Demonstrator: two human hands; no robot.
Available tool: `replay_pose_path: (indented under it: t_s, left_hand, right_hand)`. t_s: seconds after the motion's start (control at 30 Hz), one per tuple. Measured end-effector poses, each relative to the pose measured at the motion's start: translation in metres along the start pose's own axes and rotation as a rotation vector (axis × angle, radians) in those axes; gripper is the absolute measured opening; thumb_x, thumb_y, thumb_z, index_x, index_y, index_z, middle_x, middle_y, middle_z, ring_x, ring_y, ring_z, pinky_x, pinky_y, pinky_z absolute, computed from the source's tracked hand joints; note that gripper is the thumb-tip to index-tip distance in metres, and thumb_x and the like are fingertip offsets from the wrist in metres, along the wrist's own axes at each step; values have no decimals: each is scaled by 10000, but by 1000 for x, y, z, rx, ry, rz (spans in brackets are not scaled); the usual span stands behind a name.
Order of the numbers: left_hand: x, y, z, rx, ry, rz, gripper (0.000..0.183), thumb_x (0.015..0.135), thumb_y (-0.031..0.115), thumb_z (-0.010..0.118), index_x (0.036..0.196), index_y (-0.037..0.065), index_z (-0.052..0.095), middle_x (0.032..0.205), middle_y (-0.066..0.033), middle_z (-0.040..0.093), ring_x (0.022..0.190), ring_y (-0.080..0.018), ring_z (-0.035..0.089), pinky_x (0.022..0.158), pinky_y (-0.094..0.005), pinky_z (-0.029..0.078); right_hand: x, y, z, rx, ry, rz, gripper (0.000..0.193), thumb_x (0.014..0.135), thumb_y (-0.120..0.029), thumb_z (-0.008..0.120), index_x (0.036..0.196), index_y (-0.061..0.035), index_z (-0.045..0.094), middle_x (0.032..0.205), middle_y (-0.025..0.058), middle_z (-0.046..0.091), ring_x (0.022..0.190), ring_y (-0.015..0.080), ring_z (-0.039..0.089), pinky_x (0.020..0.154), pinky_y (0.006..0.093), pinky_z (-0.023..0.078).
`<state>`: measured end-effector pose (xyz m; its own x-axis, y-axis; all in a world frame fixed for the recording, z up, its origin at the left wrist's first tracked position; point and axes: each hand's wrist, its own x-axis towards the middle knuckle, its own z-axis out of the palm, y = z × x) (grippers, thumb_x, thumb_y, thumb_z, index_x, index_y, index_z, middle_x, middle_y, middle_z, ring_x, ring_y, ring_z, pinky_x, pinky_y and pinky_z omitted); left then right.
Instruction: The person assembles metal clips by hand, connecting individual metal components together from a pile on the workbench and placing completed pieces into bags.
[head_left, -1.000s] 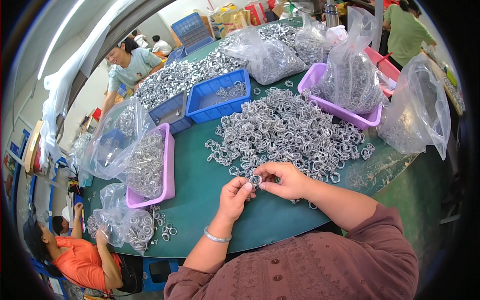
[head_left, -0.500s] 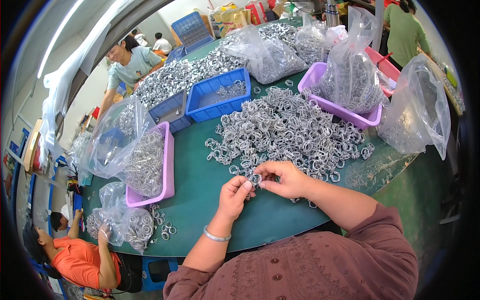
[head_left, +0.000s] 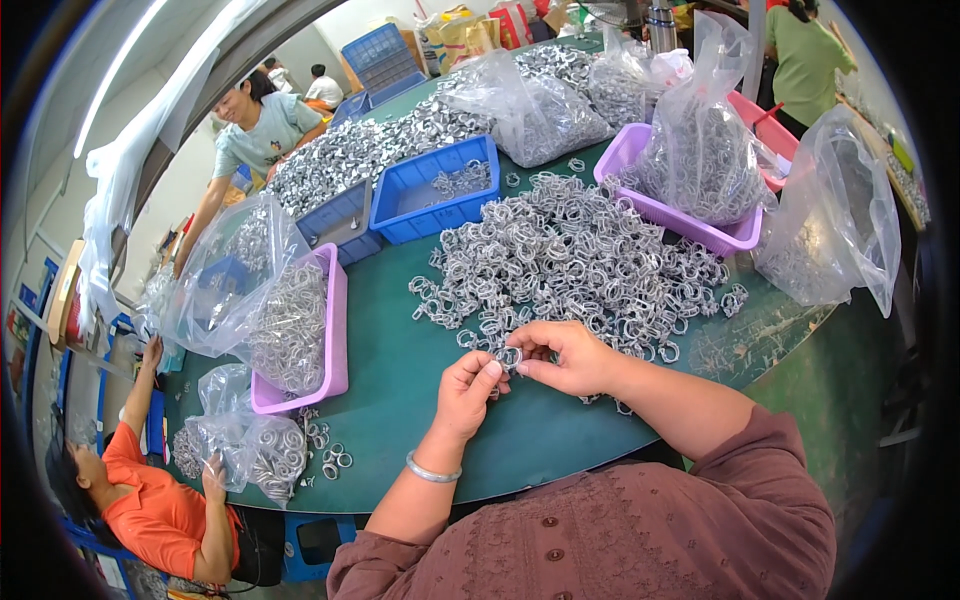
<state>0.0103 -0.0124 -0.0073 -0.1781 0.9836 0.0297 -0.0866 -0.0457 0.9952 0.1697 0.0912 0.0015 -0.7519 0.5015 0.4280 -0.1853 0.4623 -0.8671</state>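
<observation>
Between the fingertips of both my hands is a small silver-grey metal ring (head_left: 509, 357), held just over the near edge of a pile. My left hand (head_left: 470, 388) pinches its left side, with a pale bangle (head_left: 434, 469) on the wrist. My right hand (head_left: 572, 360) pinches its right side, fingers curled. Some of the ring is covered by the fingers. Beyond my hands a large heap of similar grey metal rings (head_left: 570, 260) lies loose on the green table (head_left: 420, 420).
A purple basket (head_left: 335, 330) holding bagged rings stands left, another purple basket (head_left: 700, 232) at right. A blue bin (head_left: 425, 222) is behind the heap, a clear bag (head_left: 835, 220) far right. A co-worker in orange (head_left: 160, 515) handles bags at left; another (head_left: 260, 140) reaches across the back.
My hands and the ring stay nearly still. The co-worker in orange has stretched an arm up toward the bags at left. The person in green at the back right has shifted slightly.
</observation>
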Motion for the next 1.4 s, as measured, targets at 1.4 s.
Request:
replay_pose_path:
  t_s: [1.4]
  left_hand:
    - [0, -2, 0, 0, -19, -18, 121, 818, 155, 595, 835, 43, 552, 681, -1, 562, 600, -56, 507, 537, -181, 386]
  right_hand:
    - [0, 1, 0, 20, 19, -34, 213, 761, -57, 604, 968, -25, 559, 701, 31, 554, 594, 79, 516, 539, 221, 436]
